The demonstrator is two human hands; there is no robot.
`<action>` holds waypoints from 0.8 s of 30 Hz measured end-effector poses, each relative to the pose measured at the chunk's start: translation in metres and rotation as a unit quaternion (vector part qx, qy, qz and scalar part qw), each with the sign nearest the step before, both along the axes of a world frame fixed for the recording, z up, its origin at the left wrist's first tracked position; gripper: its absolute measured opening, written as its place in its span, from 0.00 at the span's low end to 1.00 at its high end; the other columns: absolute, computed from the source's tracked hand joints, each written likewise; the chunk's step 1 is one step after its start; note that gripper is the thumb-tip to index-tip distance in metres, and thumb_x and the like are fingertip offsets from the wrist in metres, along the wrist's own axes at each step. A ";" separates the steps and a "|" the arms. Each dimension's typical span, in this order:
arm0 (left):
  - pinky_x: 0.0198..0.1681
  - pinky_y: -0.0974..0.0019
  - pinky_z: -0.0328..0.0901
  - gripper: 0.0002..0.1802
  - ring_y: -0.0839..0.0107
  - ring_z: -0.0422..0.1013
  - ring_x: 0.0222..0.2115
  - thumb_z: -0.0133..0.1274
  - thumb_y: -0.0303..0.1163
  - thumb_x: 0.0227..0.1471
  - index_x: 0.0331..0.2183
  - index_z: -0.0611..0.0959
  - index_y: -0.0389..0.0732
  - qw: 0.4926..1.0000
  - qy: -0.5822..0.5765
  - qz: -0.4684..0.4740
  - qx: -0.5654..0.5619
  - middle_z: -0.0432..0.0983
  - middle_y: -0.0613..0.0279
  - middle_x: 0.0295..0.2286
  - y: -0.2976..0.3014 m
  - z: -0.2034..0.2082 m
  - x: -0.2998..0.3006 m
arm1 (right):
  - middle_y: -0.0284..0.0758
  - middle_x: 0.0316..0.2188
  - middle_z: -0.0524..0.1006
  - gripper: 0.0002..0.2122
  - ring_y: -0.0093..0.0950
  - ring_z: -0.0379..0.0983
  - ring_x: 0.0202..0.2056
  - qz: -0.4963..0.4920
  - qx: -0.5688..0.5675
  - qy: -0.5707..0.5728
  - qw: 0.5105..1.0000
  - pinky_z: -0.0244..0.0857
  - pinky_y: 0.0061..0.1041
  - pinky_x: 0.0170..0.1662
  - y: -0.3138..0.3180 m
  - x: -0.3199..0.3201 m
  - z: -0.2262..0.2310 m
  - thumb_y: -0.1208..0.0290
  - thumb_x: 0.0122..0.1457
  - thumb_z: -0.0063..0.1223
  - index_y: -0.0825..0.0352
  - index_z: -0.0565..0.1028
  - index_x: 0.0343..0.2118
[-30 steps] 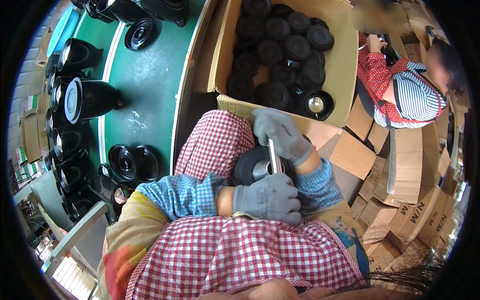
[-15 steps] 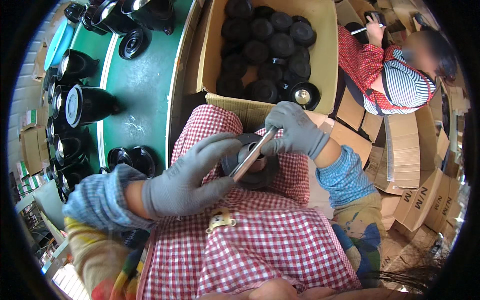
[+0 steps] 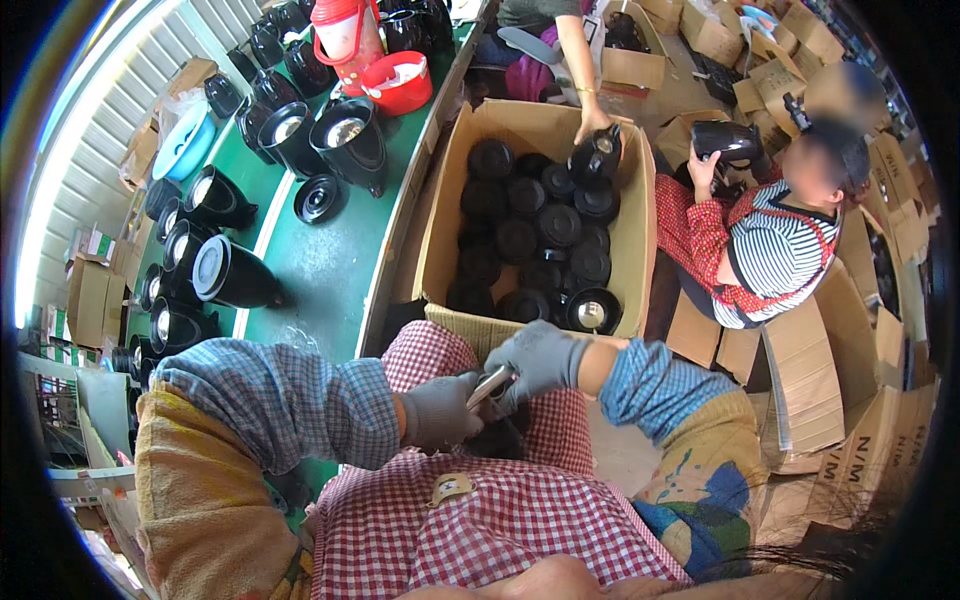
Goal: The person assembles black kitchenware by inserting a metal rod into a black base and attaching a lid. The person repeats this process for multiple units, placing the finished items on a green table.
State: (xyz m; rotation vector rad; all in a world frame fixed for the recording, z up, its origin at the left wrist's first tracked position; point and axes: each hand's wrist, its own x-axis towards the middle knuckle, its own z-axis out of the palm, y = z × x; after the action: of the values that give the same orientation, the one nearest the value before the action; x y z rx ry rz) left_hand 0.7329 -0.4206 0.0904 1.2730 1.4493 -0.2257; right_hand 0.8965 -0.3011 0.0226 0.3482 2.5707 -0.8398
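Note:
Both hands wear grey gloves and meet above the lap. My left hand point(image 3: 440, 412) is closed around the near end of a long silvery metal tool point(image 3: 488, 388), whose exact kind I cannot make out. Its far end sits in the closed fingers of my right hand point(image 3: 538, 365). Below the tool, between the knees, lies a black round part point(image 3: 503, 437), mostly hidden by the hands. Just beyond them stands an open cardboard box point(image 3: 437, 255) holding several black round parts point(image 3: 558, 226). At its far side another person's hand point(image 3: 592, 118) grips a black jug point(image 3: 597, 155).
A green table point(image 3: 330, 255) on the left carries black jugs point(image 3: 238, 272), a black lid point(image 3: 318, 199), a red basin point(image 3: 397, 84) and a light blue basin point(image 3: 183, 140). On the right a seated person point(image 3: 770, 225) holds a black jug point(image 3: 725, 140) among cardboard boxes point(image 3: 800, 340).
My left hand has gone from spread fingers to a closed grip on the tool. The view has tilted up, showing more of the far side. The person on the right now holds a jug.

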 end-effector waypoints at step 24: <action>0.54 0.53 0.67 0.12 0.56 0.72 0.48 0.56 0.28 0.48 0.39 0.83 0.45 0.740 -0.054 -0.288 0.606 0.78 0.58 0.42 -0.115 -0.082 -0.113 | 0.30 0.22 0.73 0.12 0.19 0.66 0.21 -0.643 -0.146 0.290 0.694 0.61 0.22 0.23 -0.017 0.096 -0.034 0.69 0.63 0.52 0.68 0.77 0.46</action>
State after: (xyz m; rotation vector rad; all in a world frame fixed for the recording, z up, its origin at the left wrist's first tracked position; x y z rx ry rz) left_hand 0.6198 -0.5360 0.0084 2.7410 0.9712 0.5014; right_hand 0.9926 -0.3176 -0.0110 2.2118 2.2642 -2.0143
